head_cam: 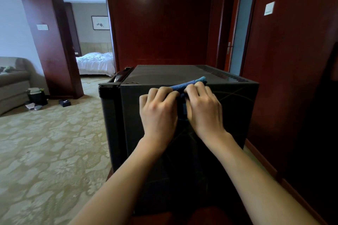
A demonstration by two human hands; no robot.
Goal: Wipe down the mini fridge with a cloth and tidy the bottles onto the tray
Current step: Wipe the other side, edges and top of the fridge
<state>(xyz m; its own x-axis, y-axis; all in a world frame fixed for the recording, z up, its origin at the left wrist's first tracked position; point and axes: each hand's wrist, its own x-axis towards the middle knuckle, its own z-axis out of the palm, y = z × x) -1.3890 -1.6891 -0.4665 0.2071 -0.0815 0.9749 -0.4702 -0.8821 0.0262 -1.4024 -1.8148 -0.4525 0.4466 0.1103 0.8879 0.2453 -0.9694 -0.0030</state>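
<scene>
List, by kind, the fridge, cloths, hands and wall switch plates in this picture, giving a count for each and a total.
Dark grey box-shaped mini fridge: 1
Rolled blue fabric cloth: 1
Bare hands: 2, left hand and right hand
White rectangular wall switch plates: 2
Total: 6

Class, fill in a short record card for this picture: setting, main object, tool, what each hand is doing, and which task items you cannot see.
setting: carpeted room with red wood panelling; a doorway shows a bed
main object: dark mini fridge, its vented top in view
tool: blue cloth, bunched at the fridge's top edge
left hand: grip curled round the cloth
right hand: grip curled round the cloth
not in view: bottles, tray
</scene>
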